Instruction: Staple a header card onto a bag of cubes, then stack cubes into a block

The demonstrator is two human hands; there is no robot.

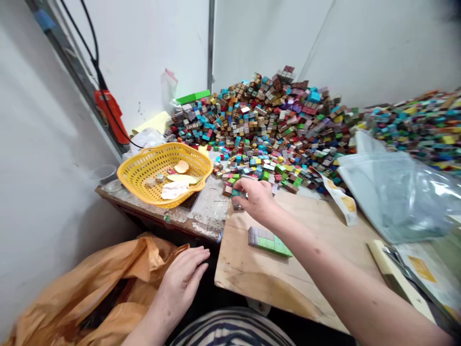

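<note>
My right hand point(254, 199) reaches to the near edge of a pile of small coloured blocks point(252, 129). Its thumb and forefinger curl round a small teal block point(235, 192), with other blocks touching or close by; the rest of the fingers are partly hidden. Below this hand, a flat row of joined green and grey blocks point(269, 241) lies on a wooden board point(245, 269). My left hand point(185, 274) is held low, left of the board, beside an orange-brown cloth or bag point(144, 259). Its fingers are stretched out and hold nothing.
A yellow perforated basket point(126, 180) with scraps and a few blocks stands at the left on the worn table point(205, 218). Clear plastic bags point(392, 192) lie to the right, near scissors point(399, 262) and a cream-coloured bar point(399, 283). A cable point(108, 103) hangs at the left.
</note>
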